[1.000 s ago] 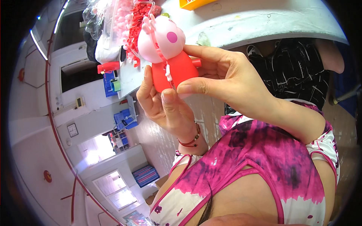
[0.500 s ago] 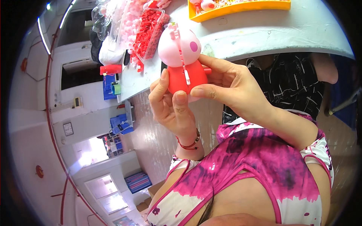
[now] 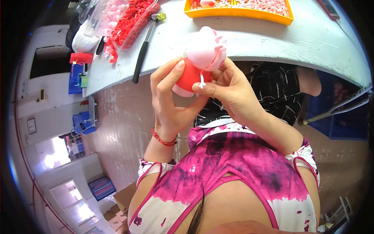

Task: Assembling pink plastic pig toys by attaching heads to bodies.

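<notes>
A plastic toy figure (image 3: 204, 50) with a pale pink head and red body is held in front of me, just off the table's near edge. It is tilted, and a seam runs down its head on the right side. My left hand (image 3: 169, 99) grips the red body from the left, index finger and thumb against it. My right hand (image 3: 233, 91) closes on its other side, with the thumb against the lower front. Beside that thumb, a thin pale pink arm-like piece (image 3: 202, 80) hangs on the body. The right fingers behind the toy are partly hidden.
On the table (image 3: 241, 43) lies a hammer (image 3: 143, 52) with a black handle and yellowish head. Beyond it stand clear boxes of red pieces (image 3: 134, 19) and pink pieces (image 3: 111, 19). An orange tray (image 3: 241, 16) holds pale pink parts. A phone (image 3: 328, 8) lies far right.
The toy has turned and tilted, its seam now facing right. My left fingers have shifted to its left side. The view has moved, and the hammer now shows fully.
</notes>
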A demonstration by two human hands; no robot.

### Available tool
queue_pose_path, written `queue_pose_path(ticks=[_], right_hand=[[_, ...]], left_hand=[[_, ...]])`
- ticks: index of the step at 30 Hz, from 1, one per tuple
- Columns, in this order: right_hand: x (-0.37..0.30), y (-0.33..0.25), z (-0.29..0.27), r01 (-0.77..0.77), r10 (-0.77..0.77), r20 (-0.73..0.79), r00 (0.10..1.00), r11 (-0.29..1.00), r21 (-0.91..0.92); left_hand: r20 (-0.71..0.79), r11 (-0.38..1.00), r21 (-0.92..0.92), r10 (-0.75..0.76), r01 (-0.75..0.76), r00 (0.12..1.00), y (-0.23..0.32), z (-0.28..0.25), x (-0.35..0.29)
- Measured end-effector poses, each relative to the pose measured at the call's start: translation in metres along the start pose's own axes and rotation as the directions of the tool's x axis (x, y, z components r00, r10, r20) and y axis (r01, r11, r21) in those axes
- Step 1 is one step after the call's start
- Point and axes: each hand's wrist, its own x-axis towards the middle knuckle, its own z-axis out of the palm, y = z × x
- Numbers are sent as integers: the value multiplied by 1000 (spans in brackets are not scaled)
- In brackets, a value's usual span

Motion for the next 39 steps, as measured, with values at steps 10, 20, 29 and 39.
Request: queue_pose_path(ticks=[10,20,29,39], right_hand=[[-35,-11,-51,180,-62,169,984,345,-921],[-79,6,-86,145,304,205,930,210,-967],[-97,20,-85,99,325,144,935,151,-984],[-96,35,-75,330,351,279,894,-94,-939]], left_hand=[[428,927,-196,-211,318,879,-13,-6,-55],[676,762,-260,-295,592,676,-10,11,-115],[716,802,-198,-275,564,641,-8,3,-130],[757,855,-190,-185,482,627,5,7,-129]])
